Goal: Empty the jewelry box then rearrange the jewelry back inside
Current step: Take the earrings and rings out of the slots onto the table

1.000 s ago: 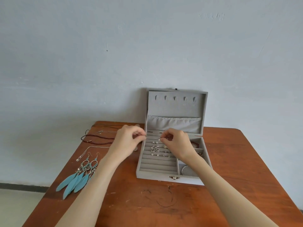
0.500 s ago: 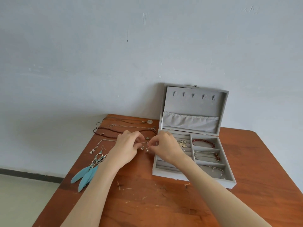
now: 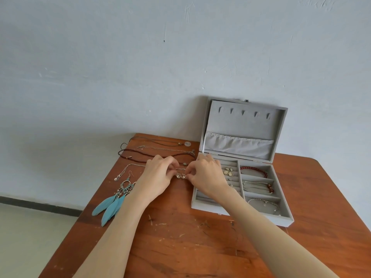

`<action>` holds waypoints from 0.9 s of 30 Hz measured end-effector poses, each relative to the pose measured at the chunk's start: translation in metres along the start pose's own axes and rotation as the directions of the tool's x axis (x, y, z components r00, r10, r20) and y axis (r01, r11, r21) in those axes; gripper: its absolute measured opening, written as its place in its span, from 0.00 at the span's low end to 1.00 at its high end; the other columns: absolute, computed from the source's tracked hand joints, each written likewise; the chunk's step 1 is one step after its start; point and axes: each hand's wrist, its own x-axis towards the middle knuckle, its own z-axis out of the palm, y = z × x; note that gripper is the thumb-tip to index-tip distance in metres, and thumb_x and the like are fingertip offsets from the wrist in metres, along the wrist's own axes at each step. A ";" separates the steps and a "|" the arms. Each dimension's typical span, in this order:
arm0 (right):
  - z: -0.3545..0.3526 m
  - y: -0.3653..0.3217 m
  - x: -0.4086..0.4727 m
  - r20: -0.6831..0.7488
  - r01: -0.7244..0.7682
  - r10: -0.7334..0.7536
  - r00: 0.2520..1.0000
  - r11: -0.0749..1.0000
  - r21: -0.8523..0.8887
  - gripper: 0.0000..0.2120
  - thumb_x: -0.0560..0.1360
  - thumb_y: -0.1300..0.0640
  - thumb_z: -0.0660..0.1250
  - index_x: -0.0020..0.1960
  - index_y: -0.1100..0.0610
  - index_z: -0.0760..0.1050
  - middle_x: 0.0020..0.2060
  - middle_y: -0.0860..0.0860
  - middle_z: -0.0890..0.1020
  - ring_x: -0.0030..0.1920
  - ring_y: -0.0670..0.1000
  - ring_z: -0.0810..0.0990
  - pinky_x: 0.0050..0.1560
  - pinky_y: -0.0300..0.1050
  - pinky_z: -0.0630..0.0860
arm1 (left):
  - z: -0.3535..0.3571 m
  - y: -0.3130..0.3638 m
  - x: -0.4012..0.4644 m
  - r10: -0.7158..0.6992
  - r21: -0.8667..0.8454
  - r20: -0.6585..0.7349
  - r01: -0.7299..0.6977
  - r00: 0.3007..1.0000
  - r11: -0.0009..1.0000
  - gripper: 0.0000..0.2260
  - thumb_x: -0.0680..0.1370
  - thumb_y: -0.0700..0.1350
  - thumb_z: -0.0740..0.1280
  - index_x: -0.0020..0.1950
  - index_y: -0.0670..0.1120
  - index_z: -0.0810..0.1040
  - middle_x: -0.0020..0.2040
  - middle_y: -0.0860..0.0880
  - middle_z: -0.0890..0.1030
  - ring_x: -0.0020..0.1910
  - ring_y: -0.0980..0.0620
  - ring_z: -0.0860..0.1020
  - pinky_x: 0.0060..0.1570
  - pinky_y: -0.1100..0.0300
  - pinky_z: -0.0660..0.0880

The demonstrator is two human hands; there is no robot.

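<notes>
The jewelry box (image 3: 241,135) is lined in matt grey velvety cloth. The table (image 3: 180,237) is seen as reddish wood, scratched and scuffed. Soft blue feathers hang from the metal earrings (image 3: 114,203) at nine o'clock.

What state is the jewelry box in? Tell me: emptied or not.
Not emptied. The open jewelry box holds a red bead bracelet and other pieces in its compartments.
</notes>
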 end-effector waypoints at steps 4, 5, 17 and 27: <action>0.000 0.002 -0.004 -0.019 0.008 -0.007 1.000 0.998 0.068 0.09 0.75 0.56 0.64 0.52 0.52 0.80 0.46 0.50 0.72 0.57 0.53 0.69 0.58 0.47 0.64 | 0.002 -0.008 0.000 0.046 -0.091 -0.110 -0.056 0.993 0.994 0.07 0.76 0.40 0.65 0.51 0.49 0.79 0.44 0.54 0.74 0.55 0.49 0.72 0.58 0.50 0.70; -0.001 0.003 -0.006 -0.031 0.014 -0.011 0.999 0.995 0.098 0.08 0.75 0.55 0.64 0.51 0.52 0.80 0.45 0.50 0.73 0.56 0.53 0.70 0.57 0.46 0.65 | 0.002 -0.008 0.000 0.064 -0.092 -0.126 -0.076 0.990 0.993 0.07 0.76 0.39 0.66 0.51 0.48 0.80 0.42 0.56 0.75 0.54 0.49 0.72 0.57 0.49 0.70; -0.024 0.050 -0.037 -0.204 -0.040 0.114 0.972 0.940 0.338 0.05 0.74 0.58 0.66 0.48 0.55 0.79 0.40 0.47 0.77 0.45 0.48 0.73 0.50 0.42 0.70 | 0.020 0.017 -0.007 0.286 -0.036 -0.239 -0.303 0.928 0.952 0.07 0.75 0.40 0.68 0.51 0.45 0.80 0.45 0.52 0.81 0.48 0.53 0.73 0.51 0.55 0.72; -0.024 0.090 -0.025 -0.203 -0.189 0.262 0.944 0.928 0.321 0.08 0.75 0.59 0.65 0.50 0.54 0.81 0.44 0.51 0.78 0.51 0.53 0.75 0.53 0.45 0.70 | 0.054 0.064 0.032 0.303 0.183 -0.148 -0.275 0.941 0.944 0.10 0.79 0.44 0.61 0.56 0.48 0.80 0.53 0.52 0.78 0.56 0.49 0.69 0.49 0.59 0.58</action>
